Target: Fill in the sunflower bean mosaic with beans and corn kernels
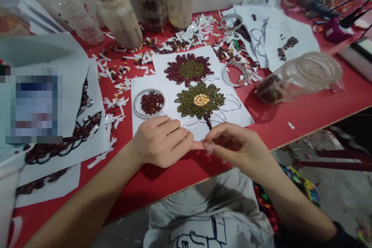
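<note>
My left hand (164, 141) is curled with its knuckles up over the front edge of a white paper sheet (142, 128); one finger points right. My right hand (236, 139) pinches at that fingertip with thumb and fingers. Anything in the pinch or the left palm is too small or hidden. On the sheet are two bean flowers: a dark red one (174, 71) with a green centre and, nearer, a green one (187, 102) with a yellow corn-kernel centre. A dark bean stem (208, 122) runs down toward my right hand. Left of it sits a round lid (135, 104) of red beans (151, 102).
Glass jars (120, 19) stand along the wall, and a jar of beans (296, 77) lies tilted at right. A clear ring (235, 73) rests on the sheet's right side. Paper shreds (200, 27) and loose beans litter the red table (180, 186). Bean-covered sheets (66, 151) lie left.
</note>
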Motion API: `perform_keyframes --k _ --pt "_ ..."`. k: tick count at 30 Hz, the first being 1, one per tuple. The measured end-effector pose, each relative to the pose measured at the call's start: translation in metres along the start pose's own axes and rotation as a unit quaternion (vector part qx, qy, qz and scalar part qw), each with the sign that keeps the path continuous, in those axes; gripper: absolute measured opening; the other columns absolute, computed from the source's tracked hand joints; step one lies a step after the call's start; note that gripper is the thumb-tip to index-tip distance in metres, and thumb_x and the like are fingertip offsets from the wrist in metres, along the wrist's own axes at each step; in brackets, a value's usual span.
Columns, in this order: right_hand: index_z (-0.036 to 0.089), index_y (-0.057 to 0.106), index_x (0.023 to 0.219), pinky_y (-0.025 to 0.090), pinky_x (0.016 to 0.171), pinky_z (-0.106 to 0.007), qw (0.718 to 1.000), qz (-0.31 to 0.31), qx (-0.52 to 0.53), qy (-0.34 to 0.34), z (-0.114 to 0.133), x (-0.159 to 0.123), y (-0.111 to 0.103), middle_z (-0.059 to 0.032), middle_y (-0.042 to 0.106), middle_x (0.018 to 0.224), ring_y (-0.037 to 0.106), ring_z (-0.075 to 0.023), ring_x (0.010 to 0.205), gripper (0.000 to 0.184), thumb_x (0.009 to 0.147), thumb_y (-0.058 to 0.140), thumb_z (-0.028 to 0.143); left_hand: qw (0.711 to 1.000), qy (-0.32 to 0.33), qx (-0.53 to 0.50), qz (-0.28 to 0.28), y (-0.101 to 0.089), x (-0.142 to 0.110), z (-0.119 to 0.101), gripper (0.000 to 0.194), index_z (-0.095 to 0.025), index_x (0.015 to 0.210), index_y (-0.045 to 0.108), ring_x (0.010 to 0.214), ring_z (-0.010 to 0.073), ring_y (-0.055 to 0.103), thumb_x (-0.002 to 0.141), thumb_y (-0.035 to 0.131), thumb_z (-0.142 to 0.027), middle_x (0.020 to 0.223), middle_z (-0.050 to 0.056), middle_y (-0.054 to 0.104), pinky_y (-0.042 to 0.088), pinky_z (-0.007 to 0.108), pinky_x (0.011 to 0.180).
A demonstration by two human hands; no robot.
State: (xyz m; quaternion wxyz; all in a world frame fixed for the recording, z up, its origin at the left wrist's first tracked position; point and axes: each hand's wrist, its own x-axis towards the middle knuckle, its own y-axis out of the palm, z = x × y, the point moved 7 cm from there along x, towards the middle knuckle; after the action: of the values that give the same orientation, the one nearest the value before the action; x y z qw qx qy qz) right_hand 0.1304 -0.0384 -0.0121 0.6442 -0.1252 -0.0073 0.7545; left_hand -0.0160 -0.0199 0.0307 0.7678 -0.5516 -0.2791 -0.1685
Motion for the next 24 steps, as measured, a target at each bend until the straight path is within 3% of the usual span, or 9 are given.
perform_keyframes --k 2,5,10,16,20,24 --pt "0.019 0.069 0.088 0.056 0.057 -0.02 1.0 -0.004 -0.017 -0.011 0.001 -0.001 0.0 -0.0017 0.074 0.08 0.069 -0.0116 0.068 0.008 0.084 0.073 0.024 1.0 -0.001 -0.001 -0.001 0.0 0.0 0.001 0.025 -0.017 0.07 0.062 0.055 0.0105 0.057 0.09 0.073 -0.025 0.058 -0.004 0.061 0.038 0.026 0.049" --pt "0.021 0.071 0.093 0.06 0.066 -0.024 0.99 -0.024 -0.095 -0.1 0.01 -0.004 -0.001 -0.0041 0.077 0.089 0.072 -0.0148 0.079 0.005 0.088 0.07 0.023 1.0 -0.021 -0.013 -0.008 0.001 -0.001 0.003 0.026 -0.017 0.069 0.061 0.056 0.0106 0.057 0.089 0.074 -0.024 0.058 -0.004 0.062 0.038 0.026 0.05" --pt "0.023 0.07 0.104 0.061 0.073 -0.028 0.905 -0.107 -0.284 -0.3 0.029 -0.017 0.004 -0.005 0.077 0.091 0.073 -0.0162 0.082 0.017 0.093 0.06 0.015 0.999 -0.04 -0.026 -0.015 0.003 -0.002 0.001 0.031 -0.018 0.064 0.056 0.056 0.0105 0.055 0.09 0.073 -0.023 0.057 -0.005 0.06 0.038 0.026 0.051" --pt "0.021 0.067 0.104 0.057 0.065 -0.025 0.831 -0.133 -0.394 -0.37 0.034 -0.025 0.011 -0.0053 0.076 0.087 0.071 -0.0157 0.077 0.02 0.089 0.061 0.009 0.998 -0.049 -0.038 -0.009 0.005 0.0 -0.004 0.03 -0.018 0.063 0.057 0.054 0.011 0.053 0.09 0.07 -0.019 0.056 -0.004 0.059 0.038 0.027 0.05" --pt "0.022 0.066 0.104 0.054 0.061 -0.026 0.82 -0.13 -0.408 -0.381 0.035 -0.025 0.012 -0.0039 0.075 0.084 0.069 -0.0154 0.072 0.023 0.088 0.06 0.008 0.998 -0.054 -0.043 -0.01 0.006 0.0 -0.005 0.03 -0.018 0.063 0.055 0.053 0.0104 0.052 0.09 0.07 -0.019 0.056 -0.005 0.059 0.037 0.026 0.05" --pt "0.024 0.065 0.098 0.051 0.058 -0.024 0.842 -0.133 -0.375 -0.365 0.034 -0.021 0.01 -0.002 0.074 0.079 0.068 -0.0142 0.07 0.017 0.09 0.058 0.011 0.997 -0.055 -0.047 -0.003 0.007 -0.001 -0.005 0.031 -0.019 0.064 0.054 0.055 0.0099 0.054 0.09 0.07 -0.019 0.056 -0.005 0.059 0.039 0.025 0.052"
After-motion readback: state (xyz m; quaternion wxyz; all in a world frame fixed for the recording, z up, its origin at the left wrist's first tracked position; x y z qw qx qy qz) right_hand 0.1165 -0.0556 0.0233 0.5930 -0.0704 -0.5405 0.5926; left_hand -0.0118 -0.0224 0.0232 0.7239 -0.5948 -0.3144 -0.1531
